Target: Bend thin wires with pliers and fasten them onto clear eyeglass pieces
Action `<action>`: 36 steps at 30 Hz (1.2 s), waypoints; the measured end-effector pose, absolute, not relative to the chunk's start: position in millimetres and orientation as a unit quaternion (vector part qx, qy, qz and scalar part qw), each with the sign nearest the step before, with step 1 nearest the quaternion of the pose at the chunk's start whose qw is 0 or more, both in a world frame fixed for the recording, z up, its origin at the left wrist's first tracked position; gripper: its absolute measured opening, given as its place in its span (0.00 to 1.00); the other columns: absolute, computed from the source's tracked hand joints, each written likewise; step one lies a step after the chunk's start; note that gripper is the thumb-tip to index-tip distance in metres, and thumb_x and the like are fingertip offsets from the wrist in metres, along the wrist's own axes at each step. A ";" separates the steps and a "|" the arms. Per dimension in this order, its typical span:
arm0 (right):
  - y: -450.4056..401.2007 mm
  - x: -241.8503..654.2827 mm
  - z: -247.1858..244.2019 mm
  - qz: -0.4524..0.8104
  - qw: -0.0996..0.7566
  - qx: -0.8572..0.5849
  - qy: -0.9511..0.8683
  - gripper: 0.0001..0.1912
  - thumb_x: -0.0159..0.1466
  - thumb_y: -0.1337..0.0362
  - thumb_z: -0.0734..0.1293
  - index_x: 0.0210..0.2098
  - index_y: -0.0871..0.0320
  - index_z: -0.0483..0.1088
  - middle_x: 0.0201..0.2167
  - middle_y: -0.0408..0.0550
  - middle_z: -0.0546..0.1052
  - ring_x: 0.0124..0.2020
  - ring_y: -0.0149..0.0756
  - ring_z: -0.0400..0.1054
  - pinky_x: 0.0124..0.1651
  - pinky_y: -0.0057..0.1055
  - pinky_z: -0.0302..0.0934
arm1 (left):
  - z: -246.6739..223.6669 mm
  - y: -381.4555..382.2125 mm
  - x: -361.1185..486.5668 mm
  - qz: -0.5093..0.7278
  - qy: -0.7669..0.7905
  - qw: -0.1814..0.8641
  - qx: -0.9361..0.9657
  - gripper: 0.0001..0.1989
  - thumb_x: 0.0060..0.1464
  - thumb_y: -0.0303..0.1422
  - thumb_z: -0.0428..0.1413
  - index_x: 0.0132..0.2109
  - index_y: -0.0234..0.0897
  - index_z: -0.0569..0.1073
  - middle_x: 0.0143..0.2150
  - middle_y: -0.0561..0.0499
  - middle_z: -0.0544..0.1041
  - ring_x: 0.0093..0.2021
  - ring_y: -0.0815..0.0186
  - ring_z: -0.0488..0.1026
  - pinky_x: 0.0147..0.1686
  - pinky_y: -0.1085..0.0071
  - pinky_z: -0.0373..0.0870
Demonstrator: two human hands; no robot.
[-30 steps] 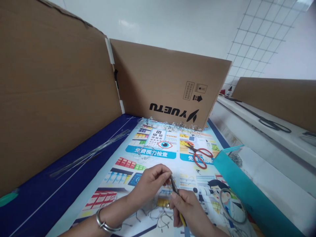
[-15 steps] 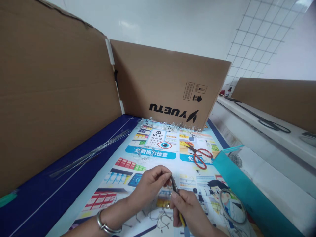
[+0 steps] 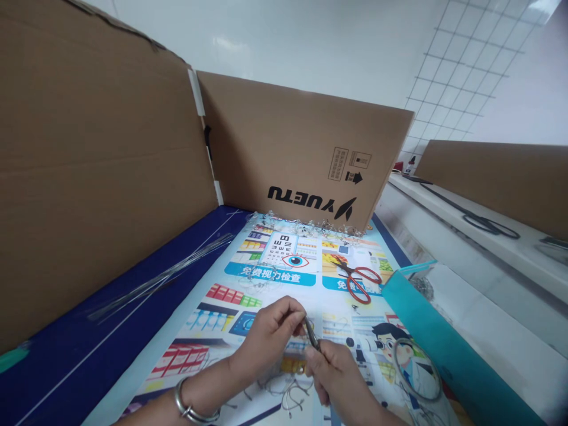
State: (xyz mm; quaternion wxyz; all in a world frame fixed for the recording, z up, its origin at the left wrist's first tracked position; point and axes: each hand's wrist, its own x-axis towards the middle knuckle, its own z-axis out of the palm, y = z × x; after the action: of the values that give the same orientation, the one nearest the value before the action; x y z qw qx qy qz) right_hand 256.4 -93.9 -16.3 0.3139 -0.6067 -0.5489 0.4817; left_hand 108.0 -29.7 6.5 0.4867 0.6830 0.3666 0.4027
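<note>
My right hand (image 3: 331,367) is closed around a pair of pliers (image 3: 312,335), whose dark jaws point up and to the left. The tips of the pliers meet the pinched fingers of my left hand (image 3: 281,325). Whatever is between those fingertips is too small and covered to make out. Bent pieces of thin wire (image 3: 293,393) lie on the printed mat just below my hands. A coil of wire (image 3: 417,370) rests to the right, over the cartoon figure. Beyond my hands are scissors (image 3: 358,281) with red handles, lying with the blades apart.
Upright cardboard panels (image 3: 306,148) stand behind and at the left. Tangled wire pieces (image 3: 310,228) line the back panel's foot. Long straight wires (image 3: 164,275) lie on the blue cloth at left. A teal-edged box (image 3: 452,343) borders the right side.
The pliers have turned slightly in my right hand, and their yellow handle no longer shows. My left hand has barely shifted.
</note>
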 end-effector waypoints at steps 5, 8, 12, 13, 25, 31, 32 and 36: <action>-92.0 259.8 -13.6 0.410 0.302 -0.617 -0.600 0.19 0.60 0.52 0.57 0.20 0.59 0.60 0.12 0.37 0.57 0.16 0.24 0.52 0.20 0.22 0.46 | 5.3 -29.6 104.3 0.397 0.359 0.434 0.725 0.09 0.58 0.31 0.44 0.31 0.35 0.66 0.26 0.53 0.70 0.27 0.69 0.67 0.30 0.73 0.63; -89.5 263.4 -12.8 0.379 0.292 -0.615 -0.627 0.19 0.60 0.54 0.58 0.18 0.59 0.58 0.15 0.38 0.56 0.19 0.25 0.50 0.21 0.22 0.44 | 5.7 -26.3 100.8 0.379 0.349 0.407 0.754 0.09 0.58 0.30 0.44 0.31 0.36 0.65 0.26 0.53 0.70 0.27 0.69 0.67 0.30 0.74 0.62; -86.8 267.3 -11.2 0.365 0.256 -0.613 -0.652 0.20 0.60 0.54 0.57 0.17 0.58 0.52 0.16 0.37 0.53 0.20 0.24 0.47 0.21 0.23 0.41 | 7.3 -21.5 96.0 0.355 0.329 0.352 0.801 0.09 0.57 0.28 0.43 0.30 0.36 0.64 0.26 0.53 0.68 0.27 0.69 0.65 0.29 0.74 0.60; -86.3 267.9 -10.6 0.358 0.249 -0.613 -0.659 0.20 0.60 0.54 0.57 0.17 0.58 0.51 0.16 0.37 0.52 0.20 0.24 0.47 0.21 0.23 0.40 | 7.6 -20.5 94.9 0.349 0.324 0.337 0.812 0.09 0.57 0.27 0.43 0.30 0.37 0.64 0.26 0.53 0.68 0.27 0.69 0.64 0.29 0.74 0.60; -82.3 283.1 -4.7 0.369 0.151 -0.597 -0.696 0.19 0.58 0.55 0.58 0.17 0.58 0.53 0.15 0.38 0.53 0.19 0.24 0.47 0.20 0.23 0.40 | 3.2 -4.5 83.5 0.235 0.222 0.182 0.929 0.08 0.54 0.24 0.44 0.35 0.38 0.66 0.31 0.51 0.72 0.31 0.66 0.67 0.32 0.73 0.59; -82.6 289.2 15.6 0.328 0.101 -0.582 -0.737 0.20 0.57 0.55 0.60 0.16 0.59 0.54 0.14 0.38 0.55 0.17 0.23 0.47 0.19 0.24 0.36 | 18.0 -6.8 82.9 0.173 0.177 0.138 0.959 0.08 0.51 0.23 0.47 0.34 0.40 0.67 0.29 0.52 0.73 0.30 0.65 0.68 0.30 0.72 0.58; -83.1 290.0 19.3 0.319 0.097 -0.581 -0.742 0.20 0.57 0.55 0.61 0.16 0.59 0.55 0.14 0.38 0.56 0.17 0.23 0.48 0.19 0.24 0.36 | 19.6 -8.0 83.5 0.165 0.173 0.133 0.962 0.08 0.51 0.23 0.47 0.34 0.40 0.67 0.29 0.52 0.73 0.30 0.65 0.68 0.29 0.72 0.58; -85.9 291.9 25.8 0.295 0.077 -0.584 -0.752 0.18 0.56 0.56 0.62 0.15 0.59 0.60 0.13 0.39 0.60 0.16 0.23 0.48 0.19 0.25 0.36 | 21.2 -11.5 86.3 0.141 0.144 0.125 0.971 0.09 0.49 0.21 0.48 0.34 0.39 0.67 0.30 0.51 0.73 0.32 0.63 0.68 0.33 0.70 0.60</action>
State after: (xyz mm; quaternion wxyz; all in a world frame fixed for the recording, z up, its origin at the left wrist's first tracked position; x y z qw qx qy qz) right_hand 291.9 -85.9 25.8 0.0768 -0.5839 -0.7523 0.2953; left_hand 86.3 -11.5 21.2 0.1251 0.9714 0.1442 0.1412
